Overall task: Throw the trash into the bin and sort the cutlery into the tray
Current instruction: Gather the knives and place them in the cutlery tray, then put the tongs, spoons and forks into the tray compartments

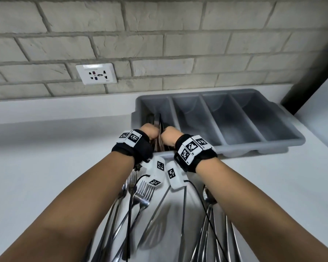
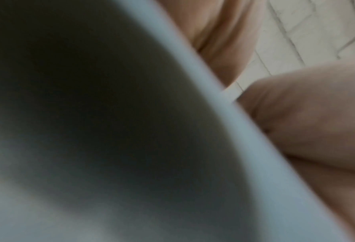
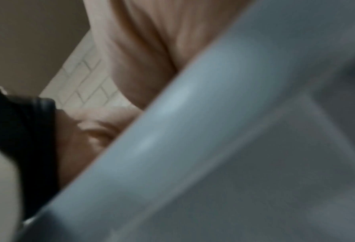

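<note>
The grey four-compartment cutlery tray (image 1: 222, 151) stands on the white counter against the brick wall. Both hands reach into its leftmost compartment, side by side. My left hand (image 1: 151, 132) and right hand (image 1: 168, 138) are curled into fists around a bundle of dark, thin cutlery (image 1: 160, 127) standing between them; a black handle (image 1: 150, 117) pokes out beyond the left hand. The fingertips are hidden behind the backs of the hands. Both wrist views are blurred: the tray rim (image 2: 213, 101) (image 3: 172, 122) fills them, with palm skin above it.
Forks (image 1: 145, 193), spoons (image 1: 208, 195) and long thin utensils (image 1: 184, 214) lie in a loose pile on the counter (image 1: 45, 167) under my forearms. The tray's other three compartments hold nothing. A wall socket (image 1: 96, 73) sits at the back left; a dark post (image 1: 311, 72) stands at right.
</note>
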